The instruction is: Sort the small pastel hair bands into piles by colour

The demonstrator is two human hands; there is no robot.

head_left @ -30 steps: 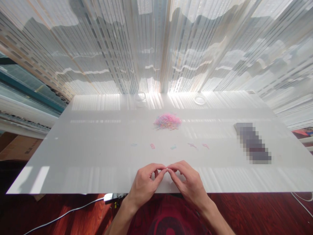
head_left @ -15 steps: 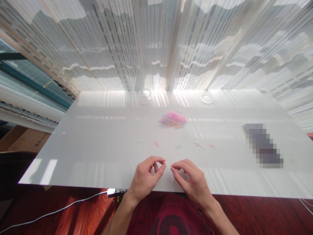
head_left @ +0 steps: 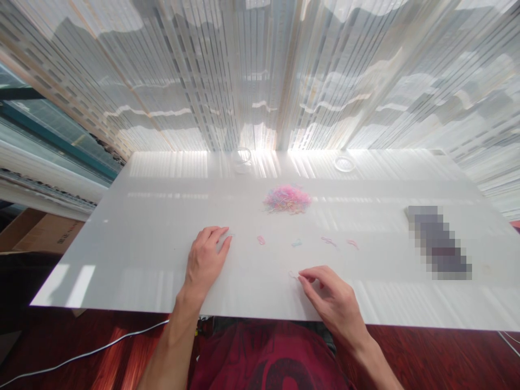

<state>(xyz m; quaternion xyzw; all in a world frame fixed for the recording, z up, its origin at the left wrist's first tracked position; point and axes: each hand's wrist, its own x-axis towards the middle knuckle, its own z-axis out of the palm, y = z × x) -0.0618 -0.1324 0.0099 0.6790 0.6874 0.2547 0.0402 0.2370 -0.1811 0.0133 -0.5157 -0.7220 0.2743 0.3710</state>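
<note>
My right hand (head_left: 331,295) pinches a thin pale-pink rubber band (head_left: 292,274) between thumb and index finger, a little above or on the table near its front edge. To the left, my left hand (head_left: 207,254) has thumb and index finger apart around a pale green band (head_left: 232,234); whether they touch it I cannot tell. Along the same row lie a pink band (head_left: 260,240), a mint-green band (head_left: 297,243), pink-purple bands (head_left: 329,241) and another pink one (head_left: 352,244). Behind the row is a heap of pastel bands (head_left: 287,199).
A clear jar (head_left: 242,161) and a clear round lid (head_left: 344,163) stand at the back of the white table (head_left: 134,233), by a sheer curtain (head_left: 260,81). A blurred-out dark object (head_left: 439,244) lies at the right. A white cable (head_left: 101,346) runs below the table's front left.
My hands have moved apart. The left went left and forward to the pale green band, its thumb and finger opening; the right moved slightly right, its pinched pink band now visible.
</note>
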